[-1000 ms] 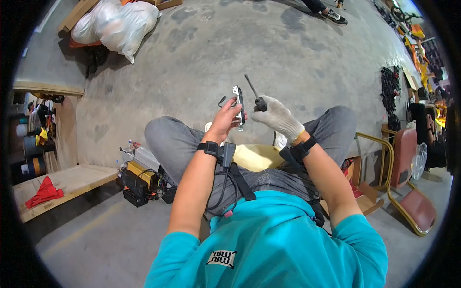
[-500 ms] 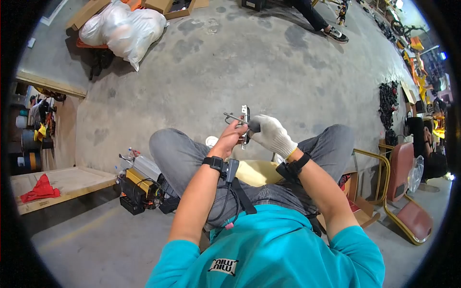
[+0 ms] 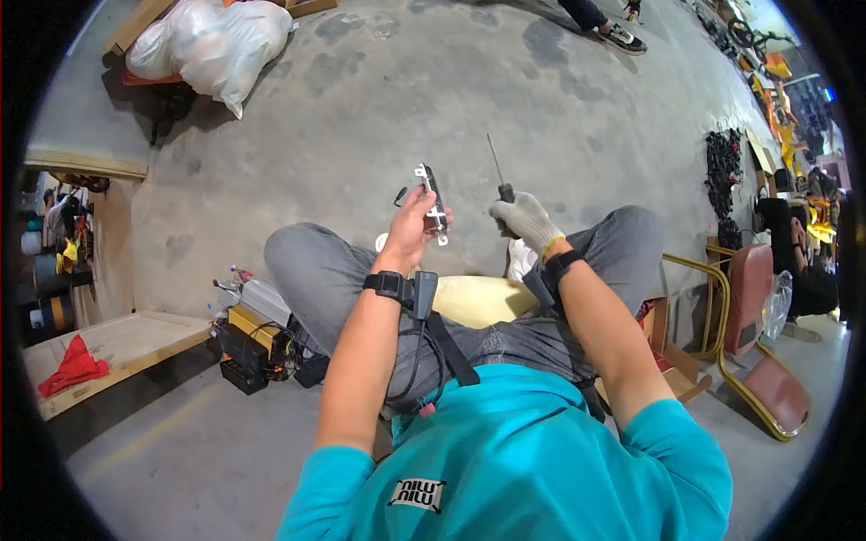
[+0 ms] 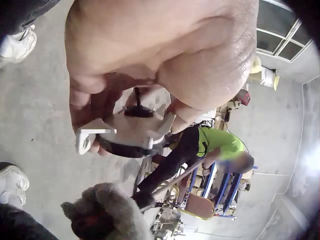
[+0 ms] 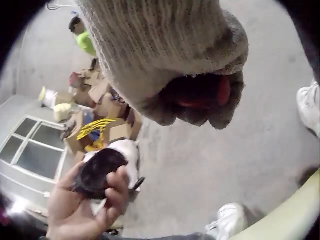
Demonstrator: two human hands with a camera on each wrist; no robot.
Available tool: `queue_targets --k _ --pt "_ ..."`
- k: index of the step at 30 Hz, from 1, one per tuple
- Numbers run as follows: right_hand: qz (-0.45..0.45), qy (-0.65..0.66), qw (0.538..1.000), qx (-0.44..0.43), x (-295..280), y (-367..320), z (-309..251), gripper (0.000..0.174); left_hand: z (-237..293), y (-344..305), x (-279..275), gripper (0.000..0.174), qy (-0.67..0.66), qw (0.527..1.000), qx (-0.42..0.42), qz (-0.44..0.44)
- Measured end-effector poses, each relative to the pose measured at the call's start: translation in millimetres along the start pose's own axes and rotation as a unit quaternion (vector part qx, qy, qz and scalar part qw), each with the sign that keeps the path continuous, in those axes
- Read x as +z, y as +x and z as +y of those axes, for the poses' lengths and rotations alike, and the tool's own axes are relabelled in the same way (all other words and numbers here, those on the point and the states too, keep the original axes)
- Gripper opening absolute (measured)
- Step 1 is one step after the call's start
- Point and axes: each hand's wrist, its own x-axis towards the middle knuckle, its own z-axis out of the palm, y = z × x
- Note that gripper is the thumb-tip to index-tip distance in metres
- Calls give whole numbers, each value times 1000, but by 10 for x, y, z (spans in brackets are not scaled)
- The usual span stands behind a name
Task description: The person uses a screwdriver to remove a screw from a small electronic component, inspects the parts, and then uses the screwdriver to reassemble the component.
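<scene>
My bare left hand [image 3: 411, 232] holds a narrow black part [image 3: 431, 187] with pale bracket tabs at its ends and a short black cable beside it. In the left wrist view a white tab [image 4: 90, 137] sticks out below the fingers, and the right wrist view shows the part's rounded black face [image 5: 102, 170]. My right hand [image 3: 529, 222], in a knitted work glove, grips a screwdriver [image 3: 505, 191] by its dark handle. Its thin shaft points away from me, apart from the part. In the right wrist view the handle's end [image 5: 210, 92] shows red and black inside the curled glove.
I sit on the concrete floor, a pale yellow object [image 3: 480, 302] between my legs. To the left are a yellow-and-black device [image 3: 253, 329] with wires and a low wooden board [image 3: 153, 338]. A metal-framed chair [image 3: 753, 298] stands right. White bags [image 3: 216, 50] lie far left.
Half a second ago the hands were together, with the screwdriver pointing left across the part. Now the right hand has drawn back rightward with the screwdriver pointing forward, and the left hand has shifted left.
</scene>
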Motion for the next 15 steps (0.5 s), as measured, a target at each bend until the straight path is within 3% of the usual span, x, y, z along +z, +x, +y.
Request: queue_targets --k 1,4,15 --pt "15 11 996 86 -43 38 95 24 9 -24 6 54 -5 1000 10 16" --pt "24 54 989 139 -133 105 236 24 13 -25 -19 55 -1 1000 18 21" --pt "34 75 984 158 -228 553 453 21 56 -145 48 49 -16 999 18 42"
